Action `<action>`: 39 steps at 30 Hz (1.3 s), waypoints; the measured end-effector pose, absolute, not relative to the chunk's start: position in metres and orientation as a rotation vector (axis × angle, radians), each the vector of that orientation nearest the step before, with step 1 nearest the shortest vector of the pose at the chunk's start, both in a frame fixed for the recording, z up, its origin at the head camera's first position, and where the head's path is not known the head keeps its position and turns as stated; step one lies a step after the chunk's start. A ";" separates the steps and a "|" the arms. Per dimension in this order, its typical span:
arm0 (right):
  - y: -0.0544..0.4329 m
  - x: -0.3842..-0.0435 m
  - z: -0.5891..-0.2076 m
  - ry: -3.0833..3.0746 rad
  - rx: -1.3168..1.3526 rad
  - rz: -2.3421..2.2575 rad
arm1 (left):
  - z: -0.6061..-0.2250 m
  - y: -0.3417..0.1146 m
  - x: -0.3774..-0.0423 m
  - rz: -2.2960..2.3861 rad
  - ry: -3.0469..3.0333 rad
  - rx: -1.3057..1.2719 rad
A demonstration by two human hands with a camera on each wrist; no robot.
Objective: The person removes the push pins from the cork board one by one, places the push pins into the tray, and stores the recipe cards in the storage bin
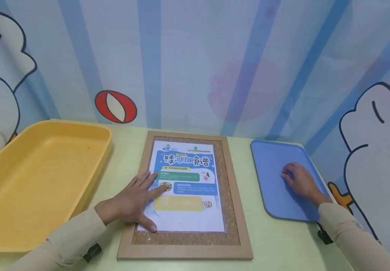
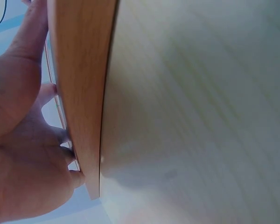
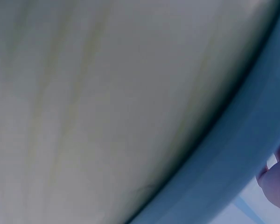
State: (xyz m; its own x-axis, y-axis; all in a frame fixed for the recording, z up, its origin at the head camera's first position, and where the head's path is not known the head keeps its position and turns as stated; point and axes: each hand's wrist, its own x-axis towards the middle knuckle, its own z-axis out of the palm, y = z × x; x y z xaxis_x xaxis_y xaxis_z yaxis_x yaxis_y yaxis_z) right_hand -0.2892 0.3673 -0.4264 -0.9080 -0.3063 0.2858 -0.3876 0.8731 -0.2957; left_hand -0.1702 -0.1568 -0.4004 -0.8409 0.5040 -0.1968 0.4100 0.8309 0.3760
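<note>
My left hand [image 1: 132,201] rests with spread fingers on the left side of a printed sheet [image 1: 195,220], its thumb near the lower left corner. The sheet has blue, green and yellow blocks and lies on a wood-framed cork board [image 1: 230,195]. In the left wrist view the palm of the left hand [image 2: 23,140] shows beside the wooden frame [image 2: 81,84]. Over the blue tray [image 1: 266,180] is my right hand [image 1: 300,180], fingers bent and thumb near the index finger. I cannot tell whether something small is between the fingertips. The right wrist view shows mostly the tray's side [image 3: 214,158].
On the left stands a deep yellow tray [image 1: 42,169], close to the left forearm. The pale table [image 1: 283,241] runs back to a wall [image 1: 188,67] with blue stripes and cartoon shapes. A tiny white speck [image 1: 149,238] lies on the cork below the sheet.
</note>
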 end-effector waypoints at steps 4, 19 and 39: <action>0.368 -0.288 -0.426 -2.823 0.533 0.517 | -0.400 -0.157 -0.170 0.470 2.720 0.699; 0.370 -0.287 -0.411 -2.918 0.457 0.615 | -0.401 -0.155 -0.169 0.466 2.714 0.699; 0.285 -0.324 -0.399 -2.838 0.663 0.721 | -0.406 -0.157 -0.171 0.486 2.741 0.693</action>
